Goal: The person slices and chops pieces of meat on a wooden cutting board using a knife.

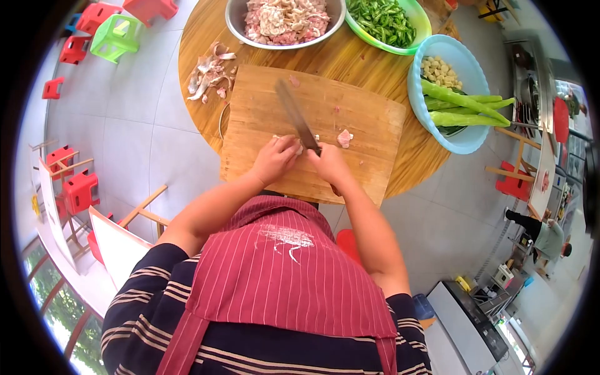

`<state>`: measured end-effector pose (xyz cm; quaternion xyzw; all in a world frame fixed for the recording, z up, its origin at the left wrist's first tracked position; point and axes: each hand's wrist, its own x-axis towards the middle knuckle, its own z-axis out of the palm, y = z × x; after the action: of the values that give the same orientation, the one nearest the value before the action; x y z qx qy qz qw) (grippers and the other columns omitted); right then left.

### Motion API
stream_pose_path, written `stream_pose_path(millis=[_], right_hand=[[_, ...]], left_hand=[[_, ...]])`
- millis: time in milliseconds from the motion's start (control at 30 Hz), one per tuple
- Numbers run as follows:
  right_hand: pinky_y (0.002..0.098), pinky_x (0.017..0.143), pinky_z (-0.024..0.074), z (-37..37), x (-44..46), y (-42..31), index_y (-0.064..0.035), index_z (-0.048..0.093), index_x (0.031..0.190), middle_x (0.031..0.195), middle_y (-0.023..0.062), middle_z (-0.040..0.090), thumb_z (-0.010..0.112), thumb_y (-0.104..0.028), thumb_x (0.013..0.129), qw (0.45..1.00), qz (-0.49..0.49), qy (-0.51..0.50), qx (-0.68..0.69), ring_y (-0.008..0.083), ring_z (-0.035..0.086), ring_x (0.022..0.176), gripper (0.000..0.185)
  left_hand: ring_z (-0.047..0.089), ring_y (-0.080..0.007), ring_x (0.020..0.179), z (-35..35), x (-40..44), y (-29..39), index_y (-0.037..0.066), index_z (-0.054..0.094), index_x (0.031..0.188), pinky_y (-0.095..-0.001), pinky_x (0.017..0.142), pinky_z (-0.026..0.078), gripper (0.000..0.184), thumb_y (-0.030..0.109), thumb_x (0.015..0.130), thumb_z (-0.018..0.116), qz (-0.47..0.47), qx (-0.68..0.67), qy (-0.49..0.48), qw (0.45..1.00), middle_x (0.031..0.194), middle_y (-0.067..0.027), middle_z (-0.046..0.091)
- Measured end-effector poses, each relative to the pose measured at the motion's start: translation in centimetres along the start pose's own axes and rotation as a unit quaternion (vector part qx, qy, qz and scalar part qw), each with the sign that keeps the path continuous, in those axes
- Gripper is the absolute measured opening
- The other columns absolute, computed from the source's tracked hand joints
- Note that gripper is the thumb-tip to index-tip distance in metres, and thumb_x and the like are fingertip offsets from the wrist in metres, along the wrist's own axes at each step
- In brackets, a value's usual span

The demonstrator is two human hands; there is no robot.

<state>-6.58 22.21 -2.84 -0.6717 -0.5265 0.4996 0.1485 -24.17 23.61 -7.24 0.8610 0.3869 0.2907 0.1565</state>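
Observation:
My right hand (330,165) is closed round the handle of a kitchen knife (295,114), its blade pointing away and to the left over the wooden cutting board (375,122). Beside the blade, my left hand (277,159) presses curled fingers onto a small pale piece of meat, mostly hidden under the fingertips. A pink bit of meat (344,138) lies on the board to the right of the knife. Pale trimmings (210,74) are heaped on the round table (203,19), left of the board.
Behind the board stand a metal bowl (234,30) of meat and a green bowl (423,26) of sliced green peppers. A blue basin (462,142) at right holds long green peppers (459,100) and garlic cloves (440,72). Stools surround the table; another person (550,240) is far right.

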Motion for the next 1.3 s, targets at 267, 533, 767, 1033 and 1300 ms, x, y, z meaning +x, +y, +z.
stream_pose_path(millis=[267,533,767,1033,1300], right_hand=[[0.0455,0.065,0.0479,-0.8,-7.4,0.1,-0.0007,0.059,0.092,0.075,0.0227,0.062,0.057,-0.021,0.083,0.992,0.026,0.041,-0.113,0.0395,0.061,0.074,0.022],[0.0486,0.065,0.048,-0.3,-11.9,-0.1,-0.0047,0.056,0.094,0.077,0.0217,0.063,0.053,-0.022,0.086,0.976,0.126,-0.021,-0.178,0.0404,0.061,0.074,0.02],[0.0494,0.07,0.0479,2.1,-3.3,-0.7,-0.002,0.058,0.091,0.079,0.0239,0.063,0.054,-0.022,0.085,0.991,0.047,0.009,-0.127,0.0407,0.062,0.077,0.021],[0.0465,0.068,0.0485,-1.3,-1.4,-0.9,0.0001,0.062,0.087,0.077,0.0236,0.063,0.056,-0.02,0.083,0.999,0.014,0.039,-0.018,0.0399,0.061,0.075,0.022],[0.0472,0.065,0.0483,-0.6,-10.6,0.4,-0.0024,0.057,0.093,0.079,0.0212,0.063,0.058,-0.021,0.083,0.985,0.066,-0.008,-0.162,0.0393,0.061,0.073,0.021]], left_hand=[[0.055,-0.0233,0.084,0.5,-0.5,-0.5,0.006,0.064,0.094,-0.0324,0.076,0.047,0.021,0.009,0.073,0.063,0.02,-0.006,-0.045,0.999,0.099,-0.0056,0.058],[0.055,-0.0241,0.087,0.7,-0.5,-0.6,0.005,0.064,0.095,-0.0342,0.078,0.047,0.025,0.012,0.071,0.064,0.01,-0.003,-0.047,0.999,0.099,-0.0065,0.058],[0.056,-0.0301,0.093,0.5,-0.5,-0.5,0.005,0.064,0.098,-0.0366,0.081,0.048,0.03,0.011,0.069,0.066,-0.005,-0.003,-0.061,0.998,0.1,-0.0097,0.06],[0.057,-0.0241,0.085,0.7,-0.5,-0.4,0.006,0.062,0.09,-0.0332,0.078,0.048,0.019,0.01,0.071,0.066,0.001,0.009,-0.029,1.0,0.097,-0.0063,0.06],[0.056,-0.0249,0.089,0.5,-0.3,-0.4,0.005,0.063,0.094,-0.0339,0.079,0.048,0.025,0.01,0.07,0.067,-0.005,-0.005,-0.035,0.999,0.094,-0.0074,0.059]])
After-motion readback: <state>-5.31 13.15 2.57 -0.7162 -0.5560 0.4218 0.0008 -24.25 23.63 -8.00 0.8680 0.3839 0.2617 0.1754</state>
